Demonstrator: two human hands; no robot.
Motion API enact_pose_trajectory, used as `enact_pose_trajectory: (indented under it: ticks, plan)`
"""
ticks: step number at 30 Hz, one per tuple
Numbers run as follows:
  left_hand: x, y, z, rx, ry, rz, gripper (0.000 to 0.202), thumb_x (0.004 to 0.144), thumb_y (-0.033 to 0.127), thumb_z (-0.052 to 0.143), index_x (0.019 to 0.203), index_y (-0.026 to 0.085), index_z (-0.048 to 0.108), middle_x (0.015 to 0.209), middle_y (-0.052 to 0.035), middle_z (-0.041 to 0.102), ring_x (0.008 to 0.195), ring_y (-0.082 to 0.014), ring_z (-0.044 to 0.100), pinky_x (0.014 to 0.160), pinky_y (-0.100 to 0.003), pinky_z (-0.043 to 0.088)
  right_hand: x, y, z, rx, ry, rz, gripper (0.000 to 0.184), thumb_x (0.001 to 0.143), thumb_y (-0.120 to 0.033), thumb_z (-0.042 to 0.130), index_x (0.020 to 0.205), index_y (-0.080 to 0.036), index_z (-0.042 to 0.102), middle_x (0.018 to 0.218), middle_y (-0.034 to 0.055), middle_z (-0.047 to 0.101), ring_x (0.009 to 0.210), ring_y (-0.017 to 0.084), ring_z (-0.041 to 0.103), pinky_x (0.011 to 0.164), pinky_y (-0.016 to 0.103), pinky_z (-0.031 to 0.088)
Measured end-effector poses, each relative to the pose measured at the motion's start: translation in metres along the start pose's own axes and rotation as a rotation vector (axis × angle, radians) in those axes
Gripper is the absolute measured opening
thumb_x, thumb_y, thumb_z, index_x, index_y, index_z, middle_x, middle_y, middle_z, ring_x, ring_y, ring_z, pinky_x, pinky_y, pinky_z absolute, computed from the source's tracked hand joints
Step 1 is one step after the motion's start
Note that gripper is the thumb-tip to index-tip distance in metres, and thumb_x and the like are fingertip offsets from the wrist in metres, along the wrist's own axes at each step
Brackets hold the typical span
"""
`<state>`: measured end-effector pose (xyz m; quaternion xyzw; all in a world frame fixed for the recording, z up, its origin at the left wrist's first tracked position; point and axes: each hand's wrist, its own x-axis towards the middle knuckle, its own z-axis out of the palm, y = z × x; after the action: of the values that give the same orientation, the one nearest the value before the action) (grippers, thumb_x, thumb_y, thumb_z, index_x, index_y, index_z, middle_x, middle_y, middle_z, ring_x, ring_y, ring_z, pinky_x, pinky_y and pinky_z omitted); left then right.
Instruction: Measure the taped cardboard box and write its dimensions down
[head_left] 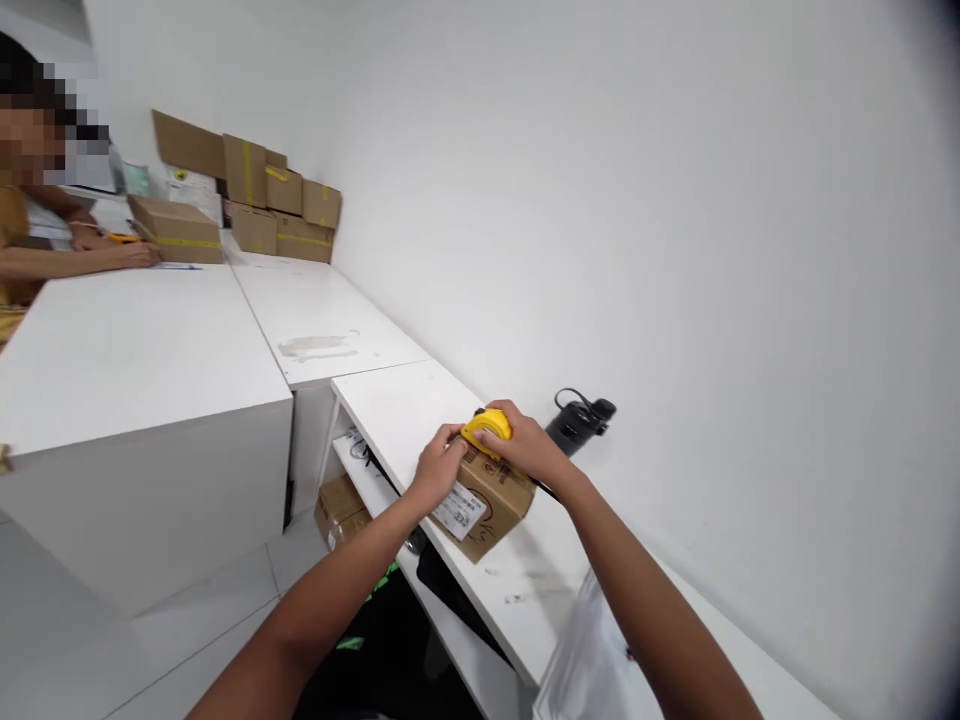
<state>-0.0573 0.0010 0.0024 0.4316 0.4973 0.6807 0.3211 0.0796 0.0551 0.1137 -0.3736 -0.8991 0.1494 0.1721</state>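
Note:
A yellow tape measure point(489, 428) is in my right hand point(531, 442), its fingers wrapped over the case at the top of a small cardboard box point(501, 492). My left hand point(441, 462) is closed at the box's left upper edge, close beside the tape measure. Whether it pinches the tape's end or only the box edge, I cannot make out. The box stands on a narrow white shelf top point(390, 400) and carries a white printed label point(460, 510) and dark markings on its side.
Behind the box, a black bottle point(577, 424) stands by the wall. A clear plastic bag point(589, 655) lies nearer me. Another box point(341, 508) sits below the shelf top. Across the white table point(150, 340), a person's hand point(139, 255) rests near stacked cardboard boxes point(281, 205).

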Motion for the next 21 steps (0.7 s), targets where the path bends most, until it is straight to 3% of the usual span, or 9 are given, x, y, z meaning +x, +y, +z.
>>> enact_pose_trajectory:
  ticks: [4,8,12,15,17,19,20,21]
  plan:
    - [0.003,0.0,0.004,-0.055,0.025,0.022,0.028,0.08,0.026,0.053,0.104,0.019,0.065,0.106,-0.0039,0.07,0.1,-0.0212,0.062,0.091,-0.034,0.047,-0.013,-0.017,-0.01,-0.331,0.042,0.024,0.047,0.084,-0.052,0.06,0.12,-0.022,0.052,0.094,0.0073,0.073,0.081,0.026,0.067,0.063,0.029,0.04]
    - [0.017,-0.001,0.009,-0.062,0.037,0.052,0.027,0.079,0.028,0.054,0.101,0.019,0.067,0.105,-0.0037,0.069,0.101,-0.0218,0.062,0.093,-0.035,0.046,-0.045,-0.032,-0.021,-0.417,0.183,-0.018,0.05,0.084,-0.05,0.063,0.124,-0.021,0.054,0.1,0.007,0.074,0.084,0.025,0.068,0.066,0.03,0.042]
    - [0.042,-0.002,0.024,-0.017,0.006,0.042,0.027,0.083,0.029,0.051,0.102,0.019,0.067,0.107,-0.0058,0.068,0.102,-0.0228,0.062,0.095,-0.038,0.047,-0.105,-0.03,-0.027,-0.338,0.461,-0.124,0.055,0.086,-0.057,0.06,0.126,-0.02,0.054,0.109,0.0092,0.073,0.091,0.023,0.069,0.076,0.033,0.048]
    - [0.047,0.002,0.037,0.106,0.1,0.222,0.029,0.088,0.031,0.049,0.11,0.018,0.064,0.118,-0.0092,0.063,0.116,-0.0236,0.055,0.106,-0.042,0.039,-0.162,-0.015,-0.016,-0.331,0.687,-0.228,0.054,0.086,-0.056,0.061,0.126,-0.021,0.053,0.102,0.0092,0.073,0.086,0.023,0.069,0.074,0.033,0.051]
    - [0.028,0.006,0.044,0.147,0.229,0.476,0.039,0.089,0.037,0.053,0.123,0.018,0.055,0.134,-0.0118,0.052,0.131,-0.0243,0.043,0.115,-0.044,0.028,-0.2,-0.008,0.002,-0.302,0.799,-0.207,0.056,0.084,-0.055,0.064,0.13,-0.024,0.05,0.095,0.0076,0.072,0.08,0.023,0.069,0.069,0.033,0.052]
    - [-0.01,0.011,0.046,0.052,0.214,0.665,0.057,0.086,0.047,0.059,0.135,0.02,0.044,0.144,-0.0136,0.041,0.138,-0.0263,0.036,0.117,-0.046,0.026,-0.232,-0.007,0.029,-0.15,0.865,-0.052,0.064,0.082,-0.057,0.065,0.134,-0.026,0.045,0.103,0.009,0.067,0.087,0.025,0.068,0.072,0.035,0.055]
    - [-0.034,0.012,0.045,-0.039,0.092,0.668,0.061,0.085,0.051,0.06,0.137,0.023,0.042,0.142,-0.013,0.043,0.136,-0.0271,0.04,0.116,-0.047,0.029,-0.245,-0.008,0.044,-0.035,0.888,0.042,0.066,0.082,-0.058,0.065,0.136,-0.027,0.043,0.11,0.0103,0.064,0.089,0.025,0.067,0.072,0.035,0.056]
    - [-0.059,0.014,0.045,-0.112,-0.145,0.579,0.065,0.085,0.056,0.059,0.138,0.025,0.041,0.142,-0.0127,0.045,0.134,-0.0282,0.043,0.115,-0.048,0.032,-0.254,-0.01,0.059,0.086,0.91,0.093,0.069,0.082,-0.061,0.061,0.138,-0.027,0.041,0.112,0.0107,0.062,0.086,0.024,0.067,0.07,0.034,0.056]
